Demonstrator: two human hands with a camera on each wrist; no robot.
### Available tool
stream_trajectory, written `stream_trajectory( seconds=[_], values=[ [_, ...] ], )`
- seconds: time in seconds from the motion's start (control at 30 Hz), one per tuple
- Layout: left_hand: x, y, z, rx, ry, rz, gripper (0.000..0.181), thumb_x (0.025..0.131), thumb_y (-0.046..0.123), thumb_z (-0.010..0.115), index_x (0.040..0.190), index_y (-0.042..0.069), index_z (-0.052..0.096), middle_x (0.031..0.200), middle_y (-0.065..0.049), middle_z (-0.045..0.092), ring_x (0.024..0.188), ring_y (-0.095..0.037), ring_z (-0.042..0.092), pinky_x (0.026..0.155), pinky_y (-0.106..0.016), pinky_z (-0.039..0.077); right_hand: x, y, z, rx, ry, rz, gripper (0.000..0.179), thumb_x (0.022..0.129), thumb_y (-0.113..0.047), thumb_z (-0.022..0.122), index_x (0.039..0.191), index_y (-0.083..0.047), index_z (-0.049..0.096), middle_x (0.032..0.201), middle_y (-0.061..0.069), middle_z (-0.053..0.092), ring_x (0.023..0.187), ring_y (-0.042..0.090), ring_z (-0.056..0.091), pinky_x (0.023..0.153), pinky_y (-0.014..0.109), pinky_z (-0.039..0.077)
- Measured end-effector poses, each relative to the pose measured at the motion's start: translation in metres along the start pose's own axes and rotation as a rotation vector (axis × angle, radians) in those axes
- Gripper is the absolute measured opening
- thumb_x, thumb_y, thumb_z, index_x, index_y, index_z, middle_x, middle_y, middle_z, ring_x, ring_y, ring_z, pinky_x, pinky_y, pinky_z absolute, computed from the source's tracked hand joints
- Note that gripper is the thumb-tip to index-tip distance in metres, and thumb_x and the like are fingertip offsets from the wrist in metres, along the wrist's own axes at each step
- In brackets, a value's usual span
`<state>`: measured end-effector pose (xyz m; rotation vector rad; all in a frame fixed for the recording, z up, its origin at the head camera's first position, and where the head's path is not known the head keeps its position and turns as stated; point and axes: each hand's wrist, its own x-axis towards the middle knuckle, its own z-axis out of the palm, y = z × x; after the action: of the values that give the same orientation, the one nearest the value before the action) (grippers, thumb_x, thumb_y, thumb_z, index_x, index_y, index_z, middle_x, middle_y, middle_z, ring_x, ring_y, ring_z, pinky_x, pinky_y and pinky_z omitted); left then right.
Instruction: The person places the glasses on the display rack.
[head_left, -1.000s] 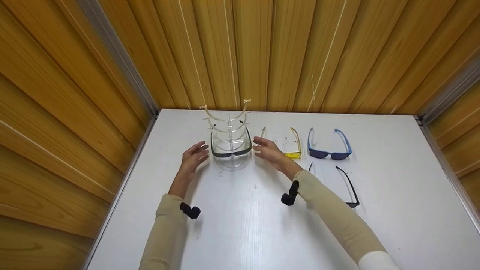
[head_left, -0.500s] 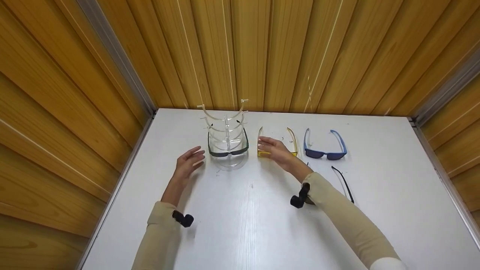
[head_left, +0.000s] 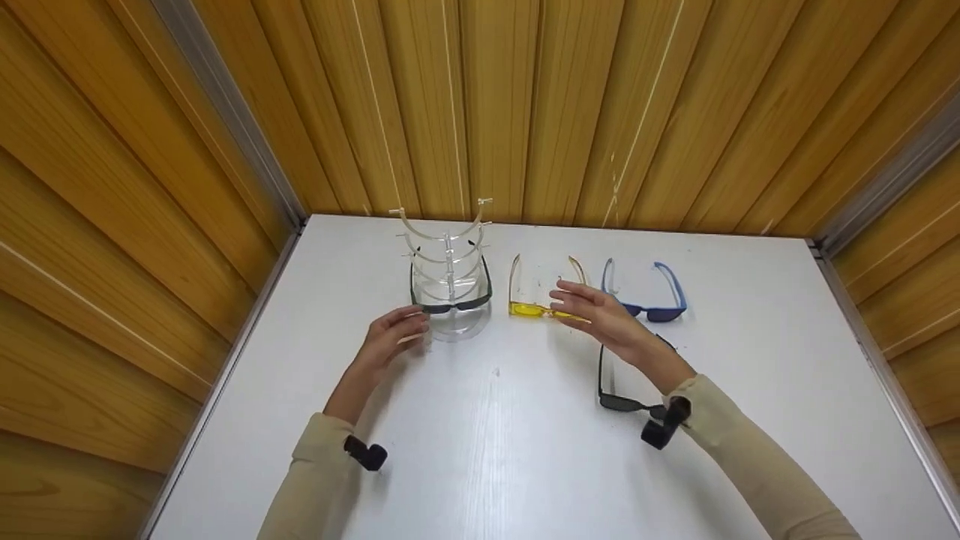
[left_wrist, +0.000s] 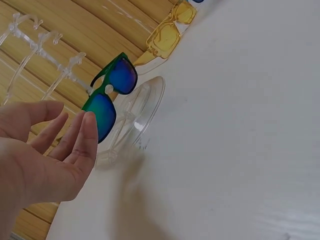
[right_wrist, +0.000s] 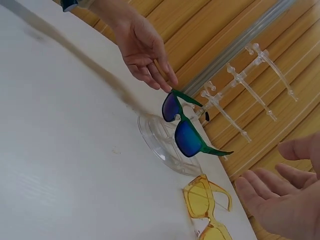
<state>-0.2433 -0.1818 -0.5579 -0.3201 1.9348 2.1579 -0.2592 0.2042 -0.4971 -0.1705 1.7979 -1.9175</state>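
Observation:
Green-framed sunglasses [head_left: 473,303] with blue mirrored lenses sit on the lowest level of a clear glasses display stand [head_left: 449,262]. My left hand [head_left: 394,334] is at their left corner, its loosely bent fingertips right beside the lens in the left wrist view. Over the yellow glasses [head_left: 528,310] hovers my right hand [head_left: 604,319], fingers extended and holding nothing. It hides part of their right lens in the head view. The right wrist view shows the green sunglasses [right_wrist: 188,138] between both hands, their temples pointing back past the stand's post.
Blue sunglasses [head_left: 666,314] lie to the right of the yellow pair. Black sunglasses [head_left: 620,403] lie nearer, partly covered by my right forearm. The white table [head_left: 480,465] ends at a wood-panelled wall [head_left: 495,112] behind the stand.
My right hand has moved right, away from the stand and across the yellow glasses. My left hand drew back slightly, then came in to the green sunglasses' left corner.

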Motion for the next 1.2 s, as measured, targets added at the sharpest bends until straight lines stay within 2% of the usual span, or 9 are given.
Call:
stream_trajectory(
  seconds=[0.23,0.37,0.6,0.7,0.87,1.1,1.2],
  values=[
    [-0.008,-0.003,0.024,0.017,-0.137,-0.011,0.044,0.101,0.012,0.064,0.142,-0.002,0.056,0.13,-0.01,0.071,0.106,-0.016,0.07,0.111,-0.049,0.051,-0.042,0.007,-0.035,-0.019,-0.006,0.018,0.059,0.108,-0.017,0.052,0.159,0.0,0.029,0.162,0.018,0.04,0.142,0.022,0.052,0.117,0.034,0.046],
    [-0.008,-0.005,0.04,0.027,-0.22,-0.009,0.046,0.101,0.012,0.064,0.143,-0.003,0.054,0.129,-0.01,0.072,0.107,-0.017,0.071,0.11,-0.048,0.052,-0.063,0.015,-0.056,-0.011,-0.001,-0.003,0.058,0.108,-0.016,0.05,0.158,0.004,0.027,0.159,0.019,0.044,0.136,0.016,0.057,0.115,0.031,0.047],
    [-0.014,-0.011,0.068,0.04,-0.34,-0.021,0.046,0.102,0.011,0.061,0.144,-0.005,0.051,0.134,-0.015,0.069,0.113,-0.022,0.07,0.108,-0.045,0.054,-0.095,0.032,-0.086,-0.015,0.017,0.021,0.048,0.109,-0.018,0.05,0.154,-0.006,0.041,0.147,0.001,0.06,0.131,0.01,0.061,0.111,0.026,0.05],
    [-0.015,-0.014,0.084,0.029,-0.391,-0.014,0.043,0.102,0.01,0.06,0.143,-0.004,0.054,0.135,-0.017,0.068,0.112,-0.022,0.07,0.108,-0.044,0.054,-0.109,0.034,-0.102,0.019,0.028,-0.01,0.043,0.109,-0.015,0.048,0.151,-0.009,0.046,0.142,-0.002,0.064,0.129,0.009,0.062,0.11,0.025,0.05],
    [-0.015,-0.018,0.111,0.032,-0.446,-0.024,0.042,0.102,0.01,0.06,0.142,-0.002,0.056,0.132,-0.016,0.069,0.11,-0.022,0.072,0.11,-0.047,0.053,-0.13,0.044,-0.124,0.085,0.011,-0.097,0.04,0.11,-0.009,0.041,0.15,-0.009,0.049,0.142,0.0,0.065,0.13,0.011,0.063,0.11,0.025,0.051],
    [-0.018,-0.031,0.141,0.052,-0.542,-0.048,0.046,0.102,0.012,0.059,0.145,-0.003,0.052,0.135,-0.016,0.068,0.114,-0.023,0.071,0.11,-0.05,0.052,-0.152,0.064,-0.14,0.139,0.036,-0.109,0.041,0.11,-0.004,0.038,0.145,-0.015,0.056,0.141,0.001,0.066,0.129,0.012,0.063,0.109,0.025,0.051],
    [-0.018,-0.035,0.154,0.038,-0.571,-0.047,0.047,0.102,0.011,0.059,0.146,-0.003,0.051,0.137,-0.018,0.066,0.118,-0.027,0.07,0.11,-0.05,0.052,-0.156,0.07,-0.146,0.192,0.049,-0.134,0.042,0.11,0.0,0.036,0.145,-0.012,0.056,0.141,0.002,0.066,0.13,0.013,0.063,0.11,0.027,0.051]
  ],
)
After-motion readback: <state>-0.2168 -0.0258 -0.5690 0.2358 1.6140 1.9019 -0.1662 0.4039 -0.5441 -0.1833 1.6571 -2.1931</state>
